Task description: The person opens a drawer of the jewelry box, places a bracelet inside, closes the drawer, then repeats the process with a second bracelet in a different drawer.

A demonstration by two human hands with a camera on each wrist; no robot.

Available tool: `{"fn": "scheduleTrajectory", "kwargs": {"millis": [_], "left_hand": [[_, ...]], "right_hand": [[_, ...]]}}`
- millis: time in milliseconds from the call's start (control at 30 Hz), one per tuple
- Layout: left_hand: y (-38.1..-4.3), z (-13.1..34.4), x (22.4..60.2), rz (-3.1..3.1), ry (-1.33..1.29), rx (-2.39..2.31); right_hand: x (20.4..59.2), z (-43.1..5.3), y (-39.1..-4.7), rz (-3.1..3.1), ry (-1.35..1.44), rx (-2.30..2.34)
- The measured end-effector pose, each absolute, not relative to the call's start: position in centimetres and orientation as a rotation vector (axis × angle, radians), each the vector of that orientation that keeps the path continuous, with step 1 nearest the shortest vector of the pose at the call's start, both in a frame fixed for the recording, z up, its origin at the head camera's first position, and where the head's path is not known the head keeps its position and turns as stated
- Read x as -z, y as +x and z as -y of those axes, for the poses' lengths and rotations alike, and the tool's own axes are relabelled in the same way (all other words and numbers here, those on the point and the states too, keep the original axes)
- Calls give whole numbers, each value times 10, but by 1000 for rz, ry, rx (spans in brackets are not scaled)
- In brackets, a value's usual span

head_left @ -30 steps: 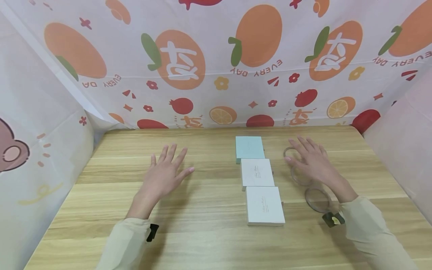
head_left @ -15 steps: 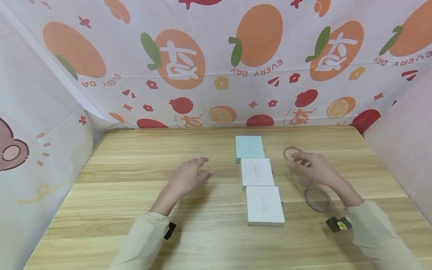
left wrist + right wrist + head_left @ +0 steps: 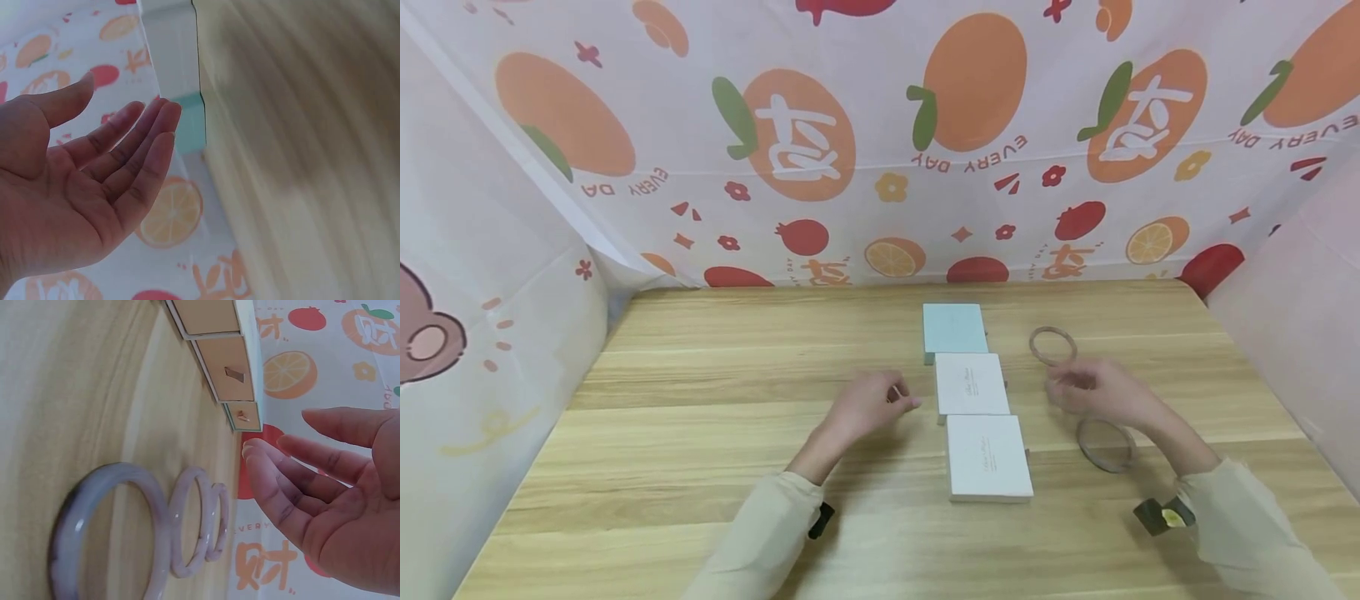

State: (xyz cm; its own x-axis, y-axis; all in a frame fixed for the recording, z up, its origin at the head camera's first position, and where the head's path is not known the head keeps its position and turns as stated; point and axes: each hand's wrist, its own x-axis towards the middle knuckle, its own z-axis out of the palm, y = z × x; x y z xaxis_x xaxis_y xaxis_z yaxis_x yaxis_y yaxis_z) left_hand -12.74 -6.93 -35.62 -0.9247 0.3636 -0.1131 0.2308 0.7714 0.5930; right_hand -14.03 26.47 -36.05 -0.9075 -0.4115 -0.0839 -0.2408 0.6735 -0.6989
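Three flat boxes stand in a slanting row: a pale teal box (image 3: 955, 327) at the back, a white box (image 3: 972, 383) in the middle, another white box (image 3: 988, 457) in front. My left hand (image 3: 863, 407) hovers left of the middle box, apart from it, with fingers gently bent and nothing held. To the right lie a far bangle (image 3: 1032, 343) and a near bangle (image 3: 1108, 469). Between them my right hand (image 3: 1108, 393) hangs loosely curved over the middle bangle (image 3: 175, 525), which it hides in the head view. The right wrist view shows that hand holding nothing.
The wood-grain table (image 3: 715, 383) carries everything. A fruit-printed cloth (image 3: 880, 108) hangs behind its back edge, with pale cloths at both sides. Small pull tabs (image 3: 234, 374) stick out from the boxes' right faces.
Both hands were spread flat, then relaxed. The left hand has moved right, towards the boxes. The right hand has come nearer, from over the far bangle, uncovering it. Boxes and visible bangles stay put.
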Motion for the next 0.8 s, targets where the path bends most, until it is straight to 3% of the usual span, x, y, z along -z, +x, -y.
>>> {"fn": "scheduleTrajectory", "kwargs": {"millis": [800], "left_hand": [[-111,32,379,-2515,341,-1112]], "right_hand": [[375,-270,-133,-2418,-554,1226]]}}
